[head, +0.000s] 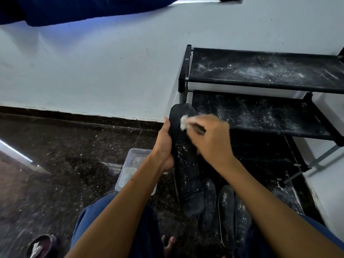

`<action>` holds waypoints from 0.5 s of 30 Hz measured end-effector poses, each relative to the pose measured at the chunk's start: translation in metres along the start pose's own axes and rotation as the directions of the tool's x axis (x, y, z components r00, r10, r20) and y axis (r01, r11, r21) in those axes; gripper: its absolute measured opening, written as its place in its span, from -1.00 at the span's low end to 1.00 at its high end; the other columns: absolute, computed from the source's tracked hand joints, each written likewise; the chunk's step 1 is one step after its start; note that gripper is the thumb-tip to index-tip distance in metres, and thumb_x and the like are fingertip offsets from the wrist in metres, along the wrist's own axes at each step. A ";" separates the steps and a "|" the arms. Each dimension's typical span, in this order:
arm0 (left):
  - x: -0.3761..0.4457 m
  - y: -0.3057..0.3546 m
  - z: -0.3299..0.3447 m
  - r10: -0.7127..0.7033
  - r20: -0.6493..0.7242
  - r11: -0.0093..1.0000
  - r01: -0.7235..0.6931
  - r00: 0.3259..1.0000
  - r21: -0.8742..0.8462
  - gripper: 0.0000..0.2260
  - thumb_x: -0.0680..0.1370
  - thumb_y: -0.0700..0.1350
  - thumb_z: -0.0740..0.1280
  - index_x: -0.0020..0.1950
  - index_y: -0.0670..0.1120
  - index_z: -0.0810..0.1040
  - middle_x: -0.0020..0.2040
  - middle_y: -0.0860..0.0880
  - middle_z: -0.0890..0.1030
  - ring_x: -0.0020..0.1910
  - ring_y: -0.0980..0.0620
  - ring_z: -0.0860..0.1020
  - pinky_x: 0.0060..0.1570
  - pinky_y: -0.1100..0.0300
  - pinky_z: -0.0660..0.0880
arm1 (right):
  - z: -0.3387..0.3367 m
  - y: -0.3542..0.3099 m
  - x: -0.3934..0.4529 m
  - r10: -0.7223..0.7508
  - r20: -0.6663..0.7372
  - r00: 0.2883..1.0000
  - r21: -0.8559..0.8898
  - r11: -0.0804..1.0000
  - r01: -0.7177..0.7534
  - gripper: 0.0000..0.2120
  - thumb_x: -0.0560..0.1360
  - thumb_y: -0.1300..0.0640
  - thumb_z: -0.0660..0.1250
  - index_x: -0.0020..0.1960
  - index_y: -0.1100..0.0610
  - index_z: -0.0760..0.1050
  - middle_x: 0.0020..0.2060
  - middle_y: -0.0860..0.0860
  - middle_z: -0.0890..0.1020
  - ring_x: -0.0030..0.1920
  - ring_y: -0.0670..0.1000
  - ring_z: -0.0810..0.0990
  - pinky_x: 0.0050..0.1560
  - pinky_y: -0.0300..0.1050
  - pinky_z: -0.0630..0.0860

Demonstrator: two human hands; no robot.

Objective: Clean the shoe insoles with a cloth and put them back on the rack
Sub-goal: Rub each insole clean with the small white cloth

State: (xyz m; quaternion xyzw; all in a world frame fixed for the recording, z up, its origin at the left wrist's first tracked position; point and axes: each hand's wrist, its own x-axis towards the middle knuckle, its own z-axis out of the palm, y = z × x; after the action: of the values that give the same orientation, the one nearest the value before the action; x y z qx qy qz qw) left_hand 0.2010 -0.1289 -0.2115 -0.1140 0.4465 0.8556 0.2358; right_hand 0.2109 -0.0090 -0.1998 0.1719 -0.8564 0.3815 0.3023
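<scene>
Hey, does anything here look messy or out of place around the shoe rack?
Yes. White powdery specks are scattered over the rack's top shelf and middle shelf, on the insole held by the left hand, and on the insoles on the floor. The right hand presses a white cloth on the held insole.

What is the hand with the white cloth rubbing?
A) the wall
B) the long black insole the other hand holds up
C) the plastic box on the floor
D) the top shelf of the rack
B: the right hand presses the white cloth against the upper end of the black insole, which the left hand grips along its side.
</scene>
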 end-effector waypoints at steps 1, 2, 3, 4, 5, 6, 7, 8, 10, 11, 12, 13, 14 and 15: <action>-0.001 0.000 0.003 -0.009 0.028 1.000 0.009 1.000 0.006 -0.24 0.56 0.35 -0.11 -0.20 -0.13 0.72 -0.16 -0.19 0.67 -0.18 -0.12 0.62 -0.18 0.02 0.59 | -0.003 0.003 0.004 0.016 -0.065 0.998 -0.043 0.999 -0.019 -0.87 0.41 0.28 0.39 -0.07 0.18 0.66 -0.16 0.04 0.70 -0.15 0.03 0.62 -0.01 -0.27 0.45; -0.002 -0.001 0.005 -0.023 0.046 1.000 0.023 0.999 0.012 -0.23 0.56 0.35 -0.12 -0.21 -0.12 0.72 -0.18 -0.18 0.67 -0.19 -0.12 0.61 -0.16 0.01 0.58 | -0.004 0.007 0.007 0.019 -0.086 0.996 -0.091 0.996 -0.027 -0.85 0.43 0.30 0.38 -0.02 0.20 0.66 -0.11 0.05 0.69 -0.09 0.04 0.61 0.01 -0.34 0.39; -0.003 -0.001 0.007 -0.032 0.048 0.999 0.031 0.998 0.014 -0.23 0.56 0.35 -0.12 -0.22 -0.12 0.72 -0.19 -0.17 0.68 -0.21 -0.11 0.62 -0.16 0.02 0.58 | -0.002 0.009 0.008 0.011 -0.074 0.997 -0.128 0.992 -0.021 -0.84 0.45 0.32 0.36 0.00 0.22 0.65 -0.09 0.06 0.69 -0.06 0.06 0.60 0.03 -0.37 0.35; -0.004 -0.002 0.007 -0.028 0.034 1.000 0.028 0.999 0.012 -0.25 0.57 0.33 -0.12 -0.20 -0.12 0.72 -0.20 -0.17 0.68 -0.24 -0.09 0.64 -0.18 0.04 0.59 | 0.001 0.010 0.007 -0.003 -0.047 0.999 -0.147 0.989 -0.004 -0.84 0.46 0.33 0.35 0.00 0.23 0.65 -0.08 0.07 0.69 -0.06 0.08 0.60 0.03 -0.38 0.34; -0.002 -0.002 0.006 -0.020 0.017 1.000 0.019 1.000 0.011 -0.29 0.58 0.32 -0.10 -0.15 -0.13 0.69 -0.20 -0.16 0.68 -0.26 -0.07 0.66 -0.22 0.08 0.61 | 0.005 0.009 0.003 -0.015 -0.011 1.000 -0.150 0.989 0.013 -0.83 0.46 0.34 0.34 -0.01 0.23 0.66 -0.09 0.07 0.69 -0.06 0.07 0.60 0.04 -0.36 0.36; -0.002 -0.002 0.005 -0.014 0.002 1.000 0.014 1.000 0.006 -0.32 0.58 0.31 -0.09 -0.10 -0.13 0.66 -0.20 -0.17 0.69 -0.26 -0.05 0.67 -0.25 0.12 0.61 | 0.008 0.008 -0.001 -0.028 0.038 0.999 -0.142 0.989 0.033 -0.83 0.44 0.35 0.35 -0.02 0.22 0.66 -0.10 0.06 0.69 -0.08 0.06 0.61 0.04 -0.32 0.40; -0.001 -0.001 0.003 -0.011 -0.011 1.000 0.011 1.000 0.001 -0.33 0.58 0.31 -0.09 -0.06 -0.15 0.64 -0.18 -0.17 0.69 -0.24 -0.05 0.68 -0.26 0.14 0.61 | 0.011 0.006 -0.006 -0.049 0.095 0.994 -0.121 0.991 0.060 -0.83 0.41 0.36 0.37 -0.05 0.20 0.67 -0.12 0.04 0.70 -0.10 0.04 0.62 0.03 -0.27 0.44; -0.001 0.000 0.002 -0.009 -0.010 1.000 0.009 1.000 -0.004 -0.32 0.58 0.32 -0.08 -0.03 -0.18 0.62 -0.15 -0.17 0.69 -0.22 -0.04 0.68 -0.26 0.16 0.61 | 0.012 0.004 -0.010 -0.075 0.146 0.986 -0.086 0.992 0.088 -0.84 0.39 0.34 0.39 -0.10 0.18 0.68 -0.15 0.03 0.70 -0.14 0.03 0.62 0.00 -0.24 0.45; -0.001 0.002 0.001 0.000 -0.001 1.000 0.000 1.000 -0.016 -0.30 0.57 0.33 -0.07 -0.01 -0.21 0.62 -0.14 -0.17 0.68 -0.21 -0.04 0.68 -0.28 0.17 0.61 | 0.011 0.000 -0.011 -0.108 0.160 0.981 -0.021 0.993 0.113 -0.88 0.37 0.30 0.40 -0.15 0.17 0.68 -0.20 0.02 0.70 -0.20 0.02 0.63 -0.05 -0.17 0.48; 0.000 0.002 0.001 0.004 -0.003 1.000 -0.004 1.000 -0.012 -0.30 0.57 0.32 -0.07 -0.06 -0.20 0.64 -0.18 -0.17 0.68 -0.24 -0.05 0.67 -0.30 0.16 0.61 | 0.010 0.001 -0.008 -0.101 0.111 0.989 -0.018 0.995 0.103 -0.89 0.38 0.29 0.40 -0.14 0.17 0.68 -0.19 0.02 0.70 -0.19 0.03 0.63 -0.05 -0.15 0.49; 0.000 0.001 0.002 0.003 0.000 1.000 -0.003 1.000 0.001 -0.28 0.57 0.32 -0.08 -0.13 -0.17 0.68 -0.21 -0.17 0.67 -0.27 -0.06 0.66 -0.30 0.14 0.61 | 0.009 0.003 -0.004 -0.074 0.042 0.996 -0.038 0.996 0.075 -0.88 0.41 0.29 0.38 -0.10 0.19 0.67 -0.16 0.04 0.70 -0.16 0.03 0.63 -0.02 -0.16 0.50; 0.000 0.000 0.004 -0.005 0.016 1.000 0.004 1.000 0.015 -0.27 0.57 0.33 -0.09 -0.20 -0.14 0.71 -0.22 -0.16 0.66 -0.26 -0.07 0.63 -0.26 0.11 0.59 | 0.006 0.005 0.001 -0.035 -0.027 0.999 -0.071 0.997 0.033 -0.86 0.44 0.29 0.36 -0.04 0.22 0.66 -0.10 0.06 0.69 -0.10 0.04 0.62 0.04 -0.22 0.47; -0.001 -0.002 0.006 -0.020 0.033 0.999 0.019 0.999 0.026 -0.26 0.56 0.34 -0.09 -0.24 -0.11 0.72 -0.22 -0.16 0.66 -0.24 -0.08 0.60 -0.21 0.07 0.57 | 0.004 0.008 0.006 0.002 -0.072 0.997 -0.106 0.994 -0.009 -0.83 0.46 0.30 0.34 0.02 0.24 0.65 -0.05 0.07 0.68 -0.04 0.05 0.61 0.09 -0.29 0.42; 0.000 -0.003 0.007 -0.032 0.035 0.999 0.031 0.999 0.037 -0.26 0.56 0.35 -0.09 -0.25 -0.10 0.72 -0.22 -0.15 0.66 -0.23 -0.08 0.59 -0.17 0.05 0.56 | 0.004 0.010 0.009 0.028 -0.083 0.996 -0.137 0.990 -0.039 -0.81 0.48 0.31 0.33 0.07 0.24 0.63 0.00 0.09 0.67 0.01 0.06 0.59 0.13 -0.35 0.36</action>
State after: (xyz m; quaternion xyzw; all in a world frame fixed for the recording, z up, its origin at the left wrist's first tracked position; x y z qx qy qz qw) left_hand 0.2030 -0.1214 -0.2097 -0.1016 0.4558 0.8454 0.2591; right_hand 0.1976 -0.0063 -0.2018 0.1204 -0.8707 0.3327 0.3416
